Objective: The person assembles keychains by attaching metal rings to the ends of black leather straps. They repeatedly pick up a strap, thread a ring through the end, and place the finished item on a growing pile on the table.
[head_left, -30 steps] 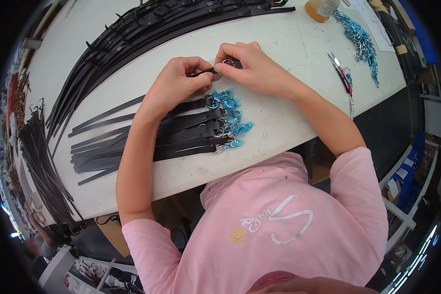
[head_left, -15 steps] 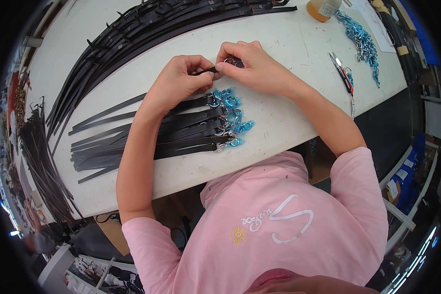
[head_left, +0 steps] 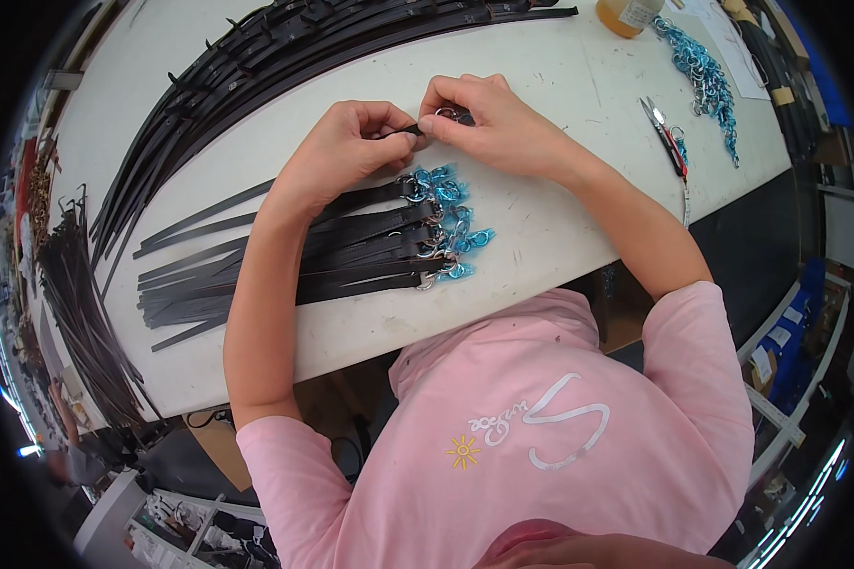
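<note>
Head view: our closed left hand [head_left: 351,142] and right hand [head_left: 484,119] pinched a narrow black strap [head_left: 407,130] well inside the white desk's front edge [head_left: 351,358].

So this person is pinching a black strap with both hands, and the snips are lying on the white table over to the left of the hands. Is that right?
Not quite: the head view shows the snips to the right of the hands, not the left. The left hand and right hand do pinch a black strap, and the snips do lie on the white table.
</note>
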Demonstrator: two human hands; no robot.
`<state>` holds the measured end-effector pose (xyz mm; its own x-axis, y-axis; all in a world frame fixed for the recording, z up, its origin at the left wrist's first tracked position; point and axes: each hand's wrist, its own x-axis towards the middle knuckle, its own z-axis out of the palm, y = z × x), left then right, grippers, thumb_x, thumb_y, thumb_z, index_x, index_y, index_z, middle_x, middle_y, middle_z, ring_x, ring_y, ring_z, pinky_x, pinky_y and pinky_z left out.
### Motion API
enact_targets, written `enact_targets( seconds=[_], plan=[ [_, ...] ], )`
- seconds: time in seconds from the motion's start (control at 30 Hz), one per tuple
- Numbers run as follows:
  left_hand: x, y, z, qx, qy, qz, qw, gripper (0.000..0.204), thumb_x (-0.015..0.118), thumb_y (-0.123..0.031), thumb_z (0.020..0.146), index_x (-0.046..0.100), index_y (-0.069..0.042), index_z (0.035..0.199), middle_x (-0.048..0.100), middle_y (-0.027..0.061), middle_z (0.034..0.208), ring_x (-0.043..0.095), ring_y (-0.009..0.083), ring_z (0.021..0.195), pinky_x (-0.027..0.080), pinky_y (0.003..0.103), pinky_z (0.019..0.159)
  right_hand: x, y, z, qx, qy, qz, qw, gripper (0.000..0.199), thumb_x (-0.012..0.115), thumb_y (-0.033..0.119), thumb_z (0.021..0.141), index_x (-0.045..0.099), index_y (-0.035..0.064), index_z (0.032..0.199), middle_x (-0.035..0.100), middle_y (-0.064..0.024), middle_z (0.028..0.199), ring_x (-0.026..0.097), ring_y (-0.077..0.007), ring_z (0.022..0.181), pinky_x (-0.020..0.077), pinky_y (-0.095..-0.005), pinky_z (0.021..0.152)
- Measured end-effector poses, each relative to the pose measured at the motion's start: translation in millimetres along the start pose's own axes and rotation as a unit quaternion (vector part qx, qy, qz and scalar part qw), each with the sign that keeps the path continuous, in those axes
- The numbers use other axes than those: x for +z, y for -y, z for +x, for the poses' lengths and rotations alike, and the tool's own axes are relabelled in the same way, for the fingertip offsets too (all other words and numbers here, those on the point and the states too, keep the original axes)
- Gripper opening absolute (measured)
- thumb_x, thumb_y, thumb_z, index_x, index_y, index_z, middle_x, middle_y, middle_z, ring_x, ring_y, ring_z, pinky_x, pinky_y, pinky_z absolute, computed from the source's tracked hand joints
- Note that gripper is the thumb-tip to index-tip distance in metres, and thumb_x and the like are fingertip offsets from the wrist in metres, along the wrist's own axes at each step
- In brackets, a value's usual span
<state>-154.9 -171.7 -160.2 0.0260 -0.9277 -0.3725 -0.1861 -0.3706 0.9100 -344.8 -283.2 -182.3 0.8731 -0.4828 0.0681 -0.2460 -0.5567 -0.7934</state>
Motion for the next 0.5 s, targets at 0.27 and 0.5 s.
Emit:
enact_targets(
  seconds=[0.27, 0.5],
  plan=[
    [-0.5, 0.1, 0.3, 0.002, 0.010, 0.008, 1.000, 0.019, 0.067, -0.013, 0.088, 0.071, 0.003, 0.097, 0.068, 0.0030, 0.080, 0.063, 0.0075, 0.071, 0.052, 0.020, 0.068, 2.5, -1.7, -0.9, -0.022, -0.019, -0.014, 0.999, 0.019, 0.062, 0.025, 0.095, 0.063, 0.0055, 0.094, 0.067, -0.0070, 0.085, 0.057, -0.0209, 0.081, 0.0417, -0.0361, 0.087],
    [0.8, 1.6, 1.3, 0.003, 0.003, -0.012, 1.000, 0.017, 0.068, -0.011, 0.087, 0.070, 0.004, 0.096, 0.066, 0.0027, 0.077, 0.061, 0.0070, 0.069, 0.050, 0.021, 0.066, 1.1, 0.4, -2.3, -0.004, 0.001, -0.019, 1.000, 0.018, 0.062, 0.026, 0.096, 0.063, 0.0078, 0.095, 0.065, -0.0054, 0.090, 0.054, -0.0207, 0.090, 0.0366, -0.0378, 0.095]
  ],
)
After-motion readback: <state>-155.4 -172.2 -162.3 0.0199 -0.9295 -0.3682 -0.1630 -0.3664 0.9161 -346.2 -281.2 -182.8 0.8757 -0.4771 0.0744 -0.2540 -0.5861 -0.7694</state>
